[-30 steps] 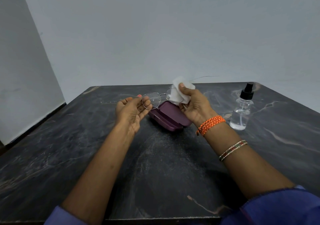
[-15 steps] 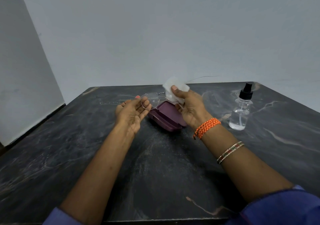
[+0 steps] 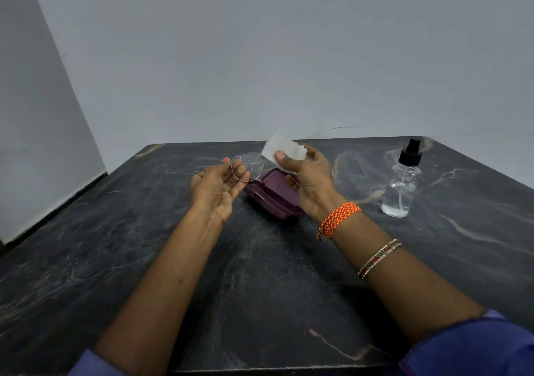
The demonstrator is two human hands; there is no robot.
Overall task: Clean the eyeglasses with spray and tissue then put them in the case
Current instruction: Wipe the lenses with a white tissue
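One dark surface [image 3: 260, 274] fills the lower frame. At centre, one purple case [image 3: 274, 195] lies open, long axis running lower right. One spray bottle [image 3: 401, 184] stands upright at right. Left hand [image 3: 215, 186] fingers pinch one pair of glasses [image 3: 247, 167], lens facing me; right hand [image 3: 310, 182] fingers pinch one tissue [image 3: 284, 148].

Eyeglasses [image 3: 248, 167]: thin shiny metal wire frame, clear lens speckled with droplets. Tissue [image 3: 284, 149]: white, matt, soft paper, lightly creased. Eyeglass case [image 3: 274, 193]: purple hard plastic, smooth, dull satin finish. Spray bottle [image 3: 401, 187]: clear glossy plastic, matt black plastic pump cap. Table [image 3: 274, 274]: dark marble-look stone, pale veins, smooth with faint sheen, dusty scuffs. Wall [image 3: 260, 57]: matt grey paint.
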